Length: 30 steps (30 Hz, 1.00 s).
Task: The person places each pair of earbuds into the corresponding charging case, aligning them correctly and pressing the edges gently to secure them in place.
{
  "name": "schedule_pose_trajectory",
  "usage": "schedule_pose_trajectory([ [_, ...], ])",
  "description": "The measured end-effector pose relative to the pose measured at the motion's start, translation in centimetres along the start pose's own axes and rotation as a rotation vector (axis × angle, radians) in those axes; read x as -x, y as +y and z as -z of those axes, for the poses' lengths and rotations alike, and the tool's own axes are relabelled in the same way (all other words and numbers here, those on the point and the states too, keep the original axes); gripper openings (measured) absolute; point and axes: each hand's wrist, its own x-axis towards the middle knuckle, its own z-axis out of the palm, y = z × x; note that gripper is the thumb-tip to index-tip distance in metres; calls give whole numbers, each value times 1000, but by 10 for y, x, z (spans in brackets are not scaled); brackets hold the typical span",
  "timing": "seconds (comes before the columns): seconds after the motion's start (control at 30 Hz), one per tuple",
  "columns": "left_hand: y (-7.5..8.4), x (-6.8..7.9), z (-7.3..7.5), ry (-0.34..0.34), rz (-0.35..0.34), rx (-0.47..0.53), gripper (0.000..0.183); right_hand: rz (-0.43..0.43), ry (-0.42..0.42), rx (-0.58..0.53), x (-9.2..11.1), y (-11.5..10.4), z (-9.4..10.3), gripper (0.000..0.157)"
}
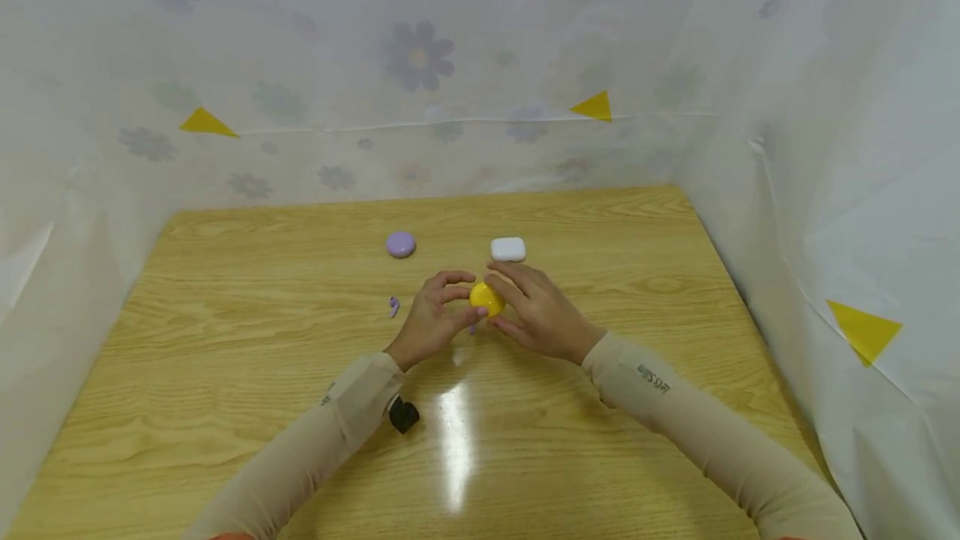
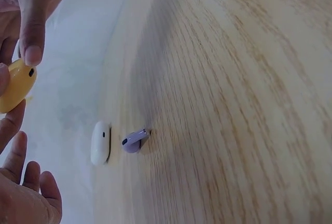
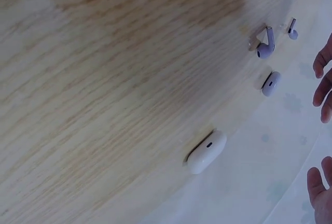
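Both hands hold a rounded, glossy yellow earbud case (image 1: 486,298) between them, raised over the middle of the table. The left hand (image 1: 435,317) has its thumb on the near side of the case. From the other side, the right hand (image 1: 546,313) grips it with its fingertips. In the left wrist view, the yellow case (image 2: 18,86) shows a small dark slot and looks closed. Below the hands lies a purple earbud (image 2: 136,141), mostly hidden in the head view. Left of the left hand, a second purple earbud (image 1: 393,307) lies on the wood.
Farther back on the table stand a round purple case (image 1: 401,244) and a white earbud case (image 1: 507,249), the white one just beyond the right fingertips. A black device (image 1: 403,415) sits at the left wrist. Pale flowered sheeting (image 1: 420,57) walls the back and sides.
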Motion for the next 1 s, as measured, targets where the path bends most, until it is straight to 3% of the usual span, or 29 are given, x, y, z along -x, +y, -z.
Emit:
schedule_pose_trajectory([
  [0.13,1,1,2,2,16,4,24,-18,9,26,1,-2,-4,65],
  [0.47,-3,1,3,5,22,-23,25,-36,-4,66,-3,-2,-8,57],
  [0.73,-8,6,11,10,19,-93,30,-307,-149,75,-1,26,-10,54],
  [1.0,-14,16,11,-19,35,-184,19,-500,-406,67,7,53,-20,48],
])
